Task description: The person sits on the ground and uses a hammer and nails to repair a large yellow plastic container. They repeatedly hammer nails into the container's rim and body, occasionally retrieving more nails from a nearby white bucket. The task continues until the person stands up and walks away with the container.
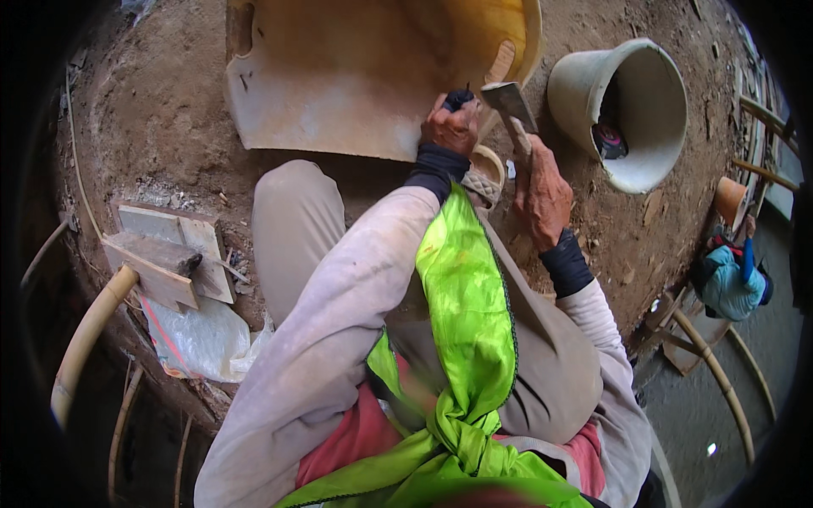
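Observation:
My left hand (451, 127) is closed around a small black object (458, 99), whose kind I cannot make out. It rests at the lower right edge of a large, curved, cream-yellow plastic piece (330, 106) with cut-out slots. Just to its right, my right hand (543, 199) grips a hammer (513, 105) by its handle. The hammer's head is up, close beside the left hand and near the plastic's edge. Below the hands, between my knees, a beige quilted sandal (484, 179) partly shows.
A dirty white bucket (580, 89) lies tipped on the soil at right, with a dark and pink object (611, 141) inside. Wood boards (157, 262) and a plastic bag (199, 334) lie at left, near a bamboo pole (91, 339). A person in blue (730, 284) is lower down at far right.

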{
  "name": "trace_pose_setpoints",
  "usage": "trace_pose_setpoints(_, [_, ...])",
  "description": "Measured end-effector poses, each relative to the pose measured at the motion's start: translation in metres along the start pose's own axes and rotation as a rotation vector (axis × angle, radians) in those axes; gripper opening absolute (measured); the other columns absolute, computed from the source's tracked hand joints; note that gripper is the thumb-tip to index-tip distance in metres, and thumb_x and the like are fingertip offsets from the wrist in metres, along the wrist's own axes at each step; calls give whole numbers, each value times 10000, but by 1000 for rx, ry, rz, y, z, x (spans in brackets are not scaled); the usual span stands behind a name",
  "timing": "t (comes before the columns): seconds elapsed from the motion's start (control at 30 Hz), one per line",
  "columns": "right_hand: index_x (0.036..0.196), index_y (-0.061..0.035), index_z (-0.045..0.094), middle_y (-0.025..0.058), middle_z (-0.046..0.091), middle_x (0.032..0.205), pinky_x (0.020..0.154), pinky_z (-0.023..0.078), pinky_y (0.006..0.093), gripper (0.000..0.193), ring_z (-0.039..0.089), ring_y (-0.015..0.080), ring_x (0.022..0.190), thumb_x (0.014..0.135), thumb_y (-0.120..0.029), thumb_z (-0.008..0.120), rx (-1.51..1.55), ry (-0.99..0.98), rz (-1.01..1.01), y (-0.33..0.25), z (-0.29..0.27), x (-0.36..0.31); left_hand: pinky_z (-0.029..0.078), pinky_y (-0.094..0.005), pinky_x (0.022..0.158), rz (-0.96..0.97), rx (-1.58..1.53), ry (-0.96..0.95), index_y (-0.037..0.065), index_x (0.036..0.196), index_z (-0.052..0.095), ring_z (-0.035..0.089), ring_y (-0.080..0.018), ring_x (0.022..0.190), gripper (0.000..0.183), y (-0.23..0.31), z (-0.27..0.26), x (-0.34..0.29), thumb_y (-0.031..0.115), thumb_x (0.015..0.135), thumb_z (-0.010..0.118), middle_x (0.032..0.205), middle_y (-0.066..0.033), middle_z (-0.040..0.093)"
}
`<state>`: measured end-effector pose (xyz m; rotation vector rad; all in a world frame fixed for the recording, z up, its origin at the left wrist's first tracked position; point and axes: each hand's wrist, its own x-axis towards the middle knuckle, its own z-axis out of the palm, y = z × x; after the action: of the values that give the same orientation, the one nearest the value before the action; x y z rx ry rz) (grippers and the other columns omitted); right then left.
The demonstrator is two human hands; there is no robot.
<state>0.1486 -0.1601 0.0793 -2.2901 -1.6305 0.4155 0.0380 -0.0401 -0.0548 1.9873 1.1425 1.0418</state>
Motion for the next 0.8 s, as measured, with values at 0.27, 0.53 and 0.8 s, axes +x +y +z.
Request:
trace_pose_setpoints(0.27, [1401, -112, 462, 183, 618, 1079, 740, 569, 493, 486, 668, 418, 944, 931, -61, 575, -82, -33, 49, 7, 10, -4, 585, -439, 738, 13, -30, 43, 101, 864, 737, 693, -338, 859, 47, 3, 3, -2, 104, 826, 709, 900, -113, 721])
trace_pose_setpoints(0.53, [1397, -98, 457, 192, 596, 1066, 736, 562, 522, 497, 658, 429, 942, 916, -34, 565, -62, -65, 97, 24, 23, -1, 547, -464, 955, 36, 218, -124, 147, 1038, 789, 698, -347, 931, 280, -31, -35, 32, 253, 780, 808, 904, -142, 752])
trace_pose_setpoints(0.8, [1398, -96, 451, 202, 592, 1076, 779, 556, 525, 564, 646, 447, 962, 855, 0, 570, 25, -14, 76, 29, 30, 1, 451, -465, 1111, -528, 608, -190, -47, 1551, 367, 581, -408, 1306, 1243, -184, -290, 184, 633, 645, 880, 1428, -307, 566])
